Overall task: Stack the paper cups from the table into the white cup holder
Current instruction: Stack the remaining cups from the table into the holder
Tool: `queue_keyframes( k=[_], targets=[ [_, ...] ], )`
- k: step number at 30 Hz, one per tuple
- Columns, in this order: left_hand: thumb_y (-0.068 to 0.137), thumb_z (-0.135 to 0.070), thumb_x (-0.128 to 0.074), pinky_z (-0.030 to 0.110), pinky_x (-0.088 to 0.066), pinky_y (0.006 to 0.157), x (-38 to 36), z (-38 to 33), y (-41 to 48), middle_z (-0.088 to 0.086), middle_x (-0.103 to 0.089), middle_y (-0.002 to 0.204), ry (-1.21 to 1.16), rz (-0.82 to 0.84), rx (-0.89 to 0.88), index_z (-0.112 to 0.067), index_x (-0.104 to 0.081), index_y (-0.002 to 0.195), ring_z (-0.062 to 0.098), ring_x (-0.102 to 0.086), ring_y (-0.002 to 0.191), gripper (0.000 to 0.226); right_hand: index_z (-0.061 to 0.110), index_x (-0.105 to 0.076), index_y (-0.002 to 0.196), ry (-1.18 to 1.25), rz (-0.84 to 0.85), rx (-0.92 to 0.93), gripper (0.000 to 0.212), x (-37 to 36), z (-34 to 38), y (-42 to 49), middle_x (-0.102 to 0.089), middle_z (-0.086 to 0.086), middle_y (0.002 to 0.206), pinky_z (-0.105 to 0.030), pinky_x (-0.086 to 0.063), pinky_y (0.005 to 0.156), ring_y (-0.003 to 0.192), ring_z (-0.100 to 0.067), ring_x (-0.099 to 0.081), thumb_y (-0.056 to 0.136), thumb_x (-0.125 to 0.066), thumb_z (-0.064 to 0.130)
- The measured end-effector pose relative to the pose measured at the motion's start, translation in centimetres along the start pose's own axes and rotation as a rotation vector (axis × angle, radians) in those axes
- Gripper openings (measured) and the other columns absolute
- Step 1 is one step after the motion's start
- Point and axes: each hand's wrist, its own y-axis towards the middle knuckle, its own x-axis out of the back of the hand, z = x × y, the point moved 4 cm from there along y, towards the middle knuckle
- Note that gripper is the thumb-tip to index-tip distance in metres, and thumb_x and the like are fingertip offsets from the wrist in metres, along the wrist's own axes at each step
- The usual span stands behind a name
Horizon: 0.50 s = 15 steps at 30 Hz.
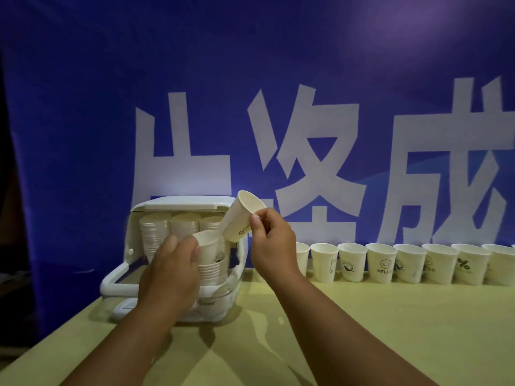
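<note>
right hand [271, 240]: pinched a tilted cup [240, 218] near its rim, base aimed down-left.
left hand [170, 267]: fingers wrapped round the top cup [207, 245] of a front stack [213, 270] just beyond it.
holder [184, 203]: white, door open, behind both hands; full stacks at back.
risk: tilted entry could have jammed or crushed the rim; loose pinch could have dropped it.
row of cups [404, 263]: right of right hand, not yet stacked.
table [362, 330]: below.

Dim scene, soft blur; glare on banner [418, 32] upper right; wide-angle bending at edges
</note>
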Motion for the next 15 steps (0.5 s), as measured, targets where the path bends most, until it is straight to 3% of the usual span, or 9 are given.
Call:
queue_keyframes(
  k=[3, 6, 9, 12, 15],
  targets=[
    [0.105, -0.04, -0.034, 0.036, -0.053, 0.078, -1.2, 0.2, -0.1, -0.009, -0.042, 0.108, -0.019, 0.062, -0.018, -0.033, -0.046, 0.094, 0.013, -0.049, 0.094, 0.018, 0.028, -0.06, 0.1, -0.016, 0.017, 0.012, 0.007, -0.5, 0.0, -0.1, -0.064, 0.009, 0.098, -0.024, -0.055, 0.077, 0.091, -0.011, -0.06, 0.102, -0.054, 0.031],
    [0.105, -0.042, -0.035, 0.032, -0.052, 0.077, -1.9, 0.4, -0.3, -0.014, -0.052, 0.1, -0.084, 0.083, -0.047, -0.037, -0.046, 0.094, 0.009, -0.053, 0.092, 0.016, 0.03, -0.059, 0.101, -0.043, 0.066, 0.032, 0.004, -1.0, 0.2, -0.5, -0.063, 0.01, 0.1, -0.02, -0.052, 0.077, 0.091, -0.009, -0.06, 0.102, -0.055, 0.029],
    [0.104, -0.044, -0.036, 0.039, -0.059, 0.079, -1.6, 0.5, -0.5, -0.013, -0.059, 0.107, -0.154, 0.063, -0.042, -0.038, -0.048, 0.113, 0.009, -0.059, 0.096, 0.016, 0.028, -0.059, 0.099, -0.1, 0.156, 0.063, 0.007, -1.7, 0.5, -1.0, -0.062, 0.008, 0.099, -0.022, -0.052, 0.077, 0.089, -0.009, -0.058, 0.102, -0.054, 0.028],
    [0.105, -0.038, -0.041, 0.04, -0.059, 0.074, -1.0, 0.1, -0.8, -0.009, -0.058, 0.114, -0.258, 0.009, -0.02, -0.037, -0.036, 0.137, 0.013, -0.06, 0.097, 0.033, 0.024, -0.062, 0.101, -0.218, 0.285, 0.075, 0.009, -2.7, 0.3, -1.6, -0.063, 0.007, 0.098, -0.027, -0.052, 0.079, 0.088, -0.01, -0.058, 0.102, -0.053, 0.028],
    [0.106, -0.036, -0.041, 0.046, -0.06, 0.074, -0.4, -0.3, -1.1, -0.006, -0.058, 0.115, -0.34, -0.041, -0.003, -0.04, -0.026, 0.146, 0.014, -0.061, 0.095, 0.043, 0.024, -0.063, 0.109, -0.298, 0.405, 0.053, 0.012, -3.7, -0.4, -2.0, -0.064, 0.009, 0.103, -0.024, -0.05, 0.081, 0.092, -0.011, -0.06, 0.101, -0.057, 0.03]
  ],
)
